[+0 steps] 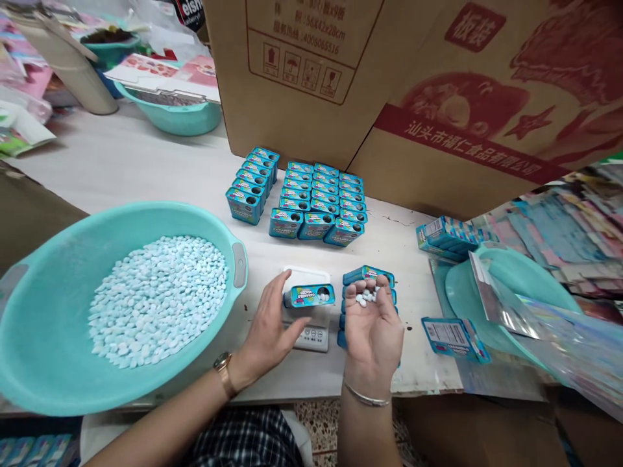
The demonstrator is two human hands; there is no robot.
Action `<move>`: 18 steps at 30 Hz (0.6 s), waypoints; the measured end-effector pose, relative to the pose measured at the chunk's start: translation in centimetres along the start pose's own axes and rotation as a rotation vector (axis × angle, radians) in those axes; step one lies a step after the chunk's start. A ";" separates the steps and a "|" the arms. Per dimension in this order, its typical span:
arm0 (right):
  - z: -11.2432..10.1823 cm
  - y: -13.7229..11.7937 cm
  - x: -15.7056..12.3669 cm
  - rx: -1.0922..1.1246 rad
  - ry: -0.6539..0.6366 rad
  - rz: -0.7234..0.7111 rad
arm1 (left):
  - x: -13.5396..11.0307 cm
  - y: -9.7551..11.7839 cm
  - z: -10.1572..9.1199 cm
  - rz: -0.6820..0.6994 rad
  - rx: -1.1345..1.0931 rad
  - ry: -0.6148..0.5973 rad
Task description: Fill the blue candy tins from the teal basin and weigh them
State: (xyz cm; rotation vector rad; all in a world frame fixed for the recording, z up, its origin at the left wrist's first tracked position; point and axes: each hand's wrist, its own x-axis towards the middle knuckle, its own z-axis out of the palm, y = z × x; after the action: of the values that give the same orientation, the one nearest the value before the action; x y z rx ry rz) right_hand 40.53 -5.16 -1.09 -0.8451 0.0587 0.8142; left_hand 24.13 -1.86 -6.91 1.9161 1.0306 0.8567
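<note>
My left hand (267,334) has its thumb and fingers apart beside a blue candy tin (304,296); whether a fingertip touches the tin I cannot tell. That tin stands on a white kitchen scale (314,336), and a few pale candies show in the round opening at its top. Palm up, my right hand (372,331) is cupped around several pale blue-white candies (366,297). More blue tins (366,274) stand in a column behind and under the right hand, partly hidden by it. A large turquoise basin (58,259) at the left holds a heap of the same candies (160,301).
Rows of blue tins (317,226) stand beyond the scale, before big cardboard boxes (302,123). At the right are more tins (440,237), one lying tin (452,337) and a turquoise basin (462,292) with shiny packaging (564,331). Another basin (180,120) sits far left.
</note>
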 end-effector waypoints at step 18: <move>-1.7 4.5 -3.8 0.224 0.001 0.567 | 0.5 5.8 -5.1 0.366 0.600 -0.125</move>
State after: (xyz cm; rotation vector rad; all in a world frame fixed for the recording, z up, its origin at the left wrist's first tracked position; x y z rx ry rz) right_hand 35.38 -6.93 -3.82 -0.6187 0.3973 1.3104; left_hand 22.14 -1.97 0.55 2.6895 0.9414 0.6497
